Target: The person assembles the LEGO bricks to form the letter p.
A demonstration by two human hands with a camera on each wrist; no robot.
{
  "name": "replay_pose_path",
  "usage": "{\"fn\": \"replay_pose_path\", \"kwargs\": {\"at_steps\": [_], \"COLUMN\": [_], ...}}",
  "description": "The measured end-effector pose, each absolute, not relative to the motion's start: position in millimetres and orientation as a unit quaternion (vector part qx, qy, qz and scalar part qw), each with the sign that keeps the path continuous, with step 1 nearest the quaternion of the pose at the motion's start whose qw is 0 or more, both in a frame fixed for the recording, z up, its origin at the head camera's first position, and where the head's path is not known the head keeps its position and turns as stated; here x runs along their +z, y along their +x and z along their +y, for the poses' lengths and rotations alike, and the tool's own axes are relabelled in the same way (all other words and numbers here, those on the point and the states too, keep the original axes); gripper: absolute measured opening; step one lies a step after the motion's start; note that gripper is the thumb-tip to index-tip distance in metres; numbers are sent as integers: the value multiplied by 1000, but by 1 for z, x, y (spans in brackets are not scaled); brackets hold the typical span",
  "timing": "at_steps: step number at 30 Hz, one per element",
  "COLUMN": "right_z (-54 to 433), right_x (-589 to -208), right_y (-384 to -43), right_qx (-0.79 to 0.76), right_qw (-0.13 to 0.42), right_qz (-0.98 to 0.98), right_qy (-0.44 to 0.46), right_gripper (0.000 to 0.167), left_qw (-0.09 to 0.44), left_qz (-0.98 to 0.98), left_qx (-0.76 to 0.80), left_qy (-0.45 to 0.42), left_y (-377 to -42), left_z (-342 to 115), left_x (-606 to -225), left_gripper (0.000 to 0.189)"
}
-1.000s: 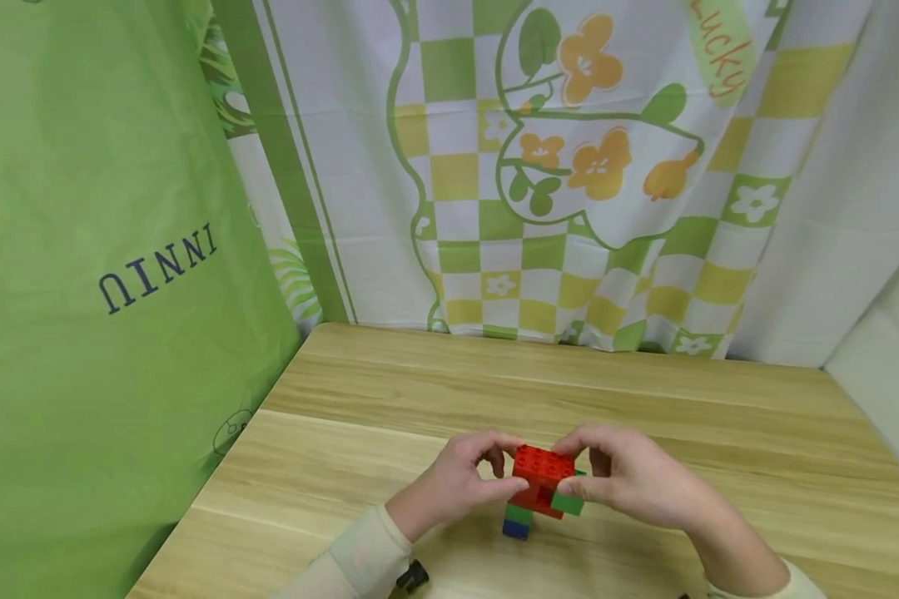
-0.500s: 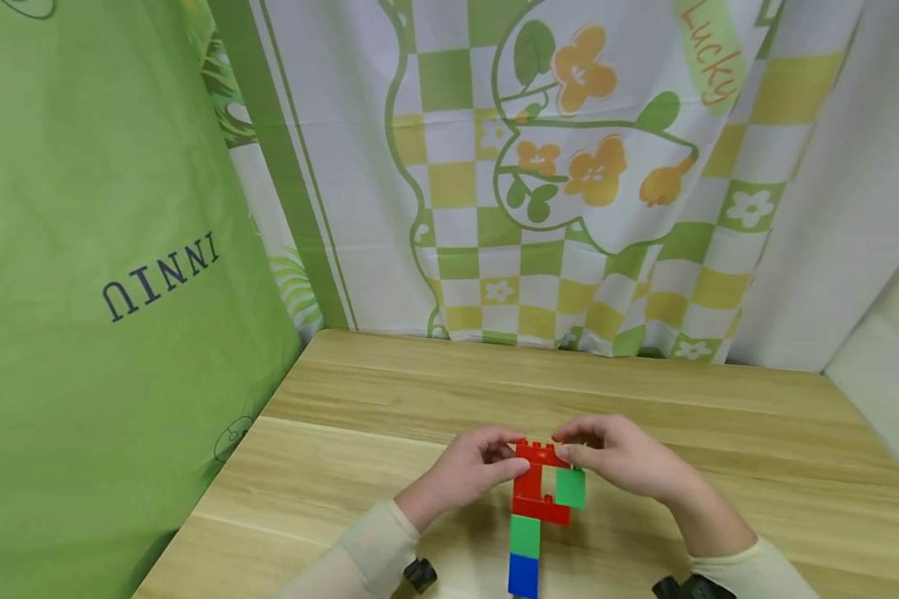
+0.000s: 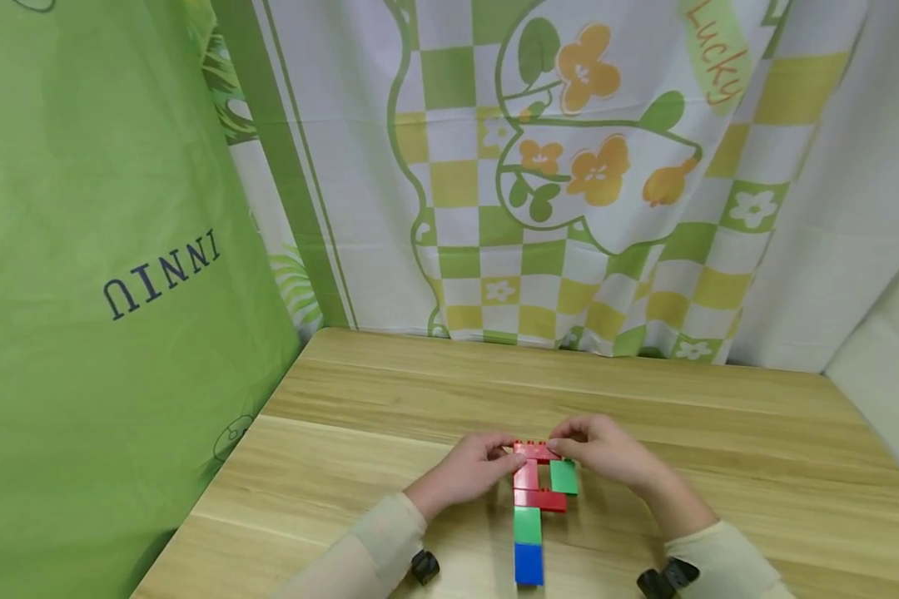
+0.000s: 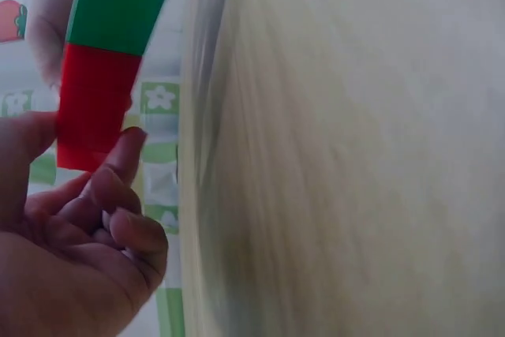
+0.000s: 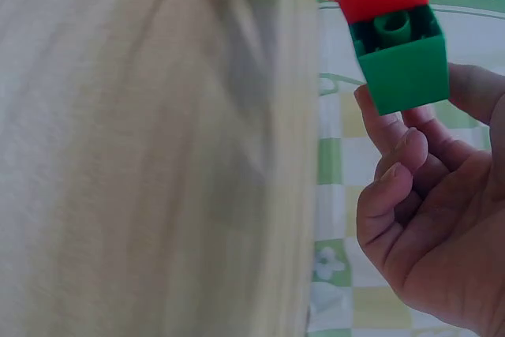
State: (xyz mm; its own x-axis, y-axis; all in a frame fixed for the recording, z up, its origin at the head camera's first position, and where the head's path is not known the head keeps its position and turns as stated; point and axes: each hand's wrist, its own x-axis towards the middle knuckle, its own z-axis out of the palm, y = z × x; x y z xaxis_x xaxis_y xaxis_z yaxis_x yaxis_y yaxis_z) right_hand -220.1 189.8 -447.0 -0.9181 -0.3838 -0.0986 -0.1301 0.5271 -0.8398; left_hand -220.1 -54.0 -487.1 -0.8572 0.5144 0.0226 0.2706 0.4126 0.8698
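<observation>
A flat build of toy bricks [image 3: 528, 499] lies lengthwise along the wooden table [image 3: 389, 391], on it or just above it. It has red bricks at the far end, a green brick [image 3: 563, 477] beside them, then a green and a blue brick [image 3: 528, 564] nearest me. My left hand [image 3: 505, 457] pinches the left end of the top red brick [image 3: 535, 451]. My right hand [image 3: 562, 448] pinches its right end. The left wrist view shows thumb and finger on a red brick [image 4: 95, 108]. In the right wrist view, curled fingers [image 5: 394, 155] sit under a green brick [image 5: 406, 73].
A green cloth with letters [image 3: 105, 274] hangs along the table's left side. A checked flower curtain [image 3: 569, 183] closes off the back. A pale wall [image 3: 880, 366] stands at the right edge. Black wrist mounts [image 3: 423, 566] show near the front edge.
The brick build has tipped from studs facing me to lying flat and has sunk toward the table. Both hands have kept their hold on its far end and have moved lower.
</observation>
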Motion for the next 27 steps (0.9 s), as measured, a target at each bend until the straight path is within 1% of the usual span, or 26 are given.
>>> {"fn": "replay_pose_path", "kwargs": {"at_steps": [6,12,15,22,27], "right_z": [188,185,184,184,188], "right_x": [-460,-468,-472,-475,-475], "right_y": [-224,-224,-221,-217,-217], "right_qx": [-463,-450,-448,-453,-470], "right_qw": [137,124,128,127,133], "right_qz": [868,877,878,877,868], "right_qy": [-114,-110,-104,-104,-94], "right_gripper": [17,15,13,14,15], "left_qw": [137,167,178,164,178], "left_qz": [849,847,849,882,883], "left_qx": [451,452,446,386,378], "left_qy": [241,226,221,216,215], "left_y": [-231,-234,-234,-236,-237], "left_z": [-52,-51,-50,-51,-57], "left_x": [-492,-492,-493,-491,-486], "left_gripper": [41,36,35,41,40]}}
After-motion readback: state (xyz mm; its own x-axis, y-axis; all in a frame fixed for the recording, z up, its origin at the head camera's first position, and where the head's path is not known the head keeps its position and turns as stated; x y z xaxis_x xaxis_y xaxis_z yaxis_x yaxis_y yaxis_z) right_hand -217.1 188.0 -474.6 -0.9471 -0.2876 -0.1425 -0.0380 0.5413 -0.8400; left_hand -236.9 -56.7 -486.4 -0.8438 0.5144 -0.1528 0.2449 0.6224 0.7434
